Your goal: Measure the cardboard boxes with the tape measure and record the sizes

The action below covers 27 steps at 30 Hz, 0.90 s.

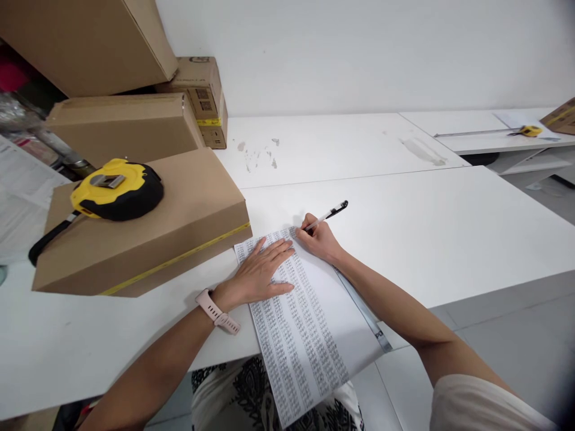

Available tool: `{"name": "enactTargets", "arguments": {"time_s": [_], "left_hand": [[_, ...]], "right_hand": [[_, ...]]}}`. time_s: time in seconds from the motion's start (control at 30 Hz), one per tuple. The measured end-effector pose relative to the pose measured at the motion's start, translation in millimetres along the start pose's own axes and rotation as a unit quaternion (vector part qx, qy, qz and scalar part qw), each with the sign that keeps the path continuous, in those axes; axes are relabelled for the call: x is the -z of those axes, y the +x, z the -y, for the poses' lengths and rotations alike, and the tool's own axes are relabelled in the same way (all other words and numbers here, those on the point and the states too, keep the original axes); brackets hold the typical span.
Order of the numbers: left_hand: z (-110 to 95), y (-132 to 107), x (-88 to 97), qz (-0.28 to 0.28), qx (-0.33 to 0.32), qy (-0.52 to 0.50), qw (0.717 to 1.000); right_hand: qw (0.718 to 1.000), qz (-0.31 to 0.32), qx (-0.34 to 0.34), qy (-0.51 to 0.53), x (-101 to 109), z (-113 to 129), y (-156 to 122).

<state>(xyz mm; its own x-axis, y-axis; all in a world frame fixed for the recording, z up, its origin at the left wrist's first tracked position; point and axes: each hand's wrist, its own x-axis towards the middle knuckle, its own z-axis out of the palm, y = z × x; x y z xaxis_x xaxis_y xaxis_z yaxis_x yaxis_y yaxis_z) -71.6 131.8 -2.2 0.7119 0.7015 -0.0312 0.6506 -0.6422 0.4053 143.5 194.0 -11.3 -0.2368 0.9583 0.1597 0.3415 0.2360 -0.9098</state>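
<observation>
My right hand point(320, 239) is closed round a pen point(330, 214) with a clear barrel and black end, its tip at the upper part of a paper sheet point(332, 305). Rows of dense handwriting or print cover the left and middle of the sheet, which overhangs the table's front edge. Flat on the paper lies my left hand point(265, 272), fingers spread, a pink watch band point(218, 311) on the wrist. Under the sheet's right side shows the edge of a bluish-grey folder or pad point(359, 299). The pen's tip is hidden by my fingers.
A yellow-black tape measure point(119, 188) rests on a cardboard box point(179, 203) at the left, with more boxes point(126, 120) stacked behind. Another tape measure point(530, 130), partly pulled out, lies at the far right on the white table point(449, 221). A wall stands behind.
</observation>
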Motion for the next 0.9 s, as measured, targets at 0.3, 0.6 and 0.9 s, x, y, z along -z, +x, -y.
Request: {"name": "enactTargets", "arguments": {"time_s": [0.3, 0.6, 0.9], "left_hand": [[-1.2, 0.3, 1.9, 0.005, 0.003, 0.002, 1.0], [-2.3, 0.3, 3.4, 0.01, 0.005, -0.001, 1.0], [-1.6, -0.4, 2.7, 0.001, -0.002, -0.005, 1.0]], "right_hand": [[1.0, -0.014, -0.01, 0.0, 0.0, 1.5, -0.4], [1.0, -0.01, -0.008, 0.007, -0.6, 0.8, -0.1], [1.0, -0.002, -0.014, -0.003, 0.6, 0.9, 0.1]]}}
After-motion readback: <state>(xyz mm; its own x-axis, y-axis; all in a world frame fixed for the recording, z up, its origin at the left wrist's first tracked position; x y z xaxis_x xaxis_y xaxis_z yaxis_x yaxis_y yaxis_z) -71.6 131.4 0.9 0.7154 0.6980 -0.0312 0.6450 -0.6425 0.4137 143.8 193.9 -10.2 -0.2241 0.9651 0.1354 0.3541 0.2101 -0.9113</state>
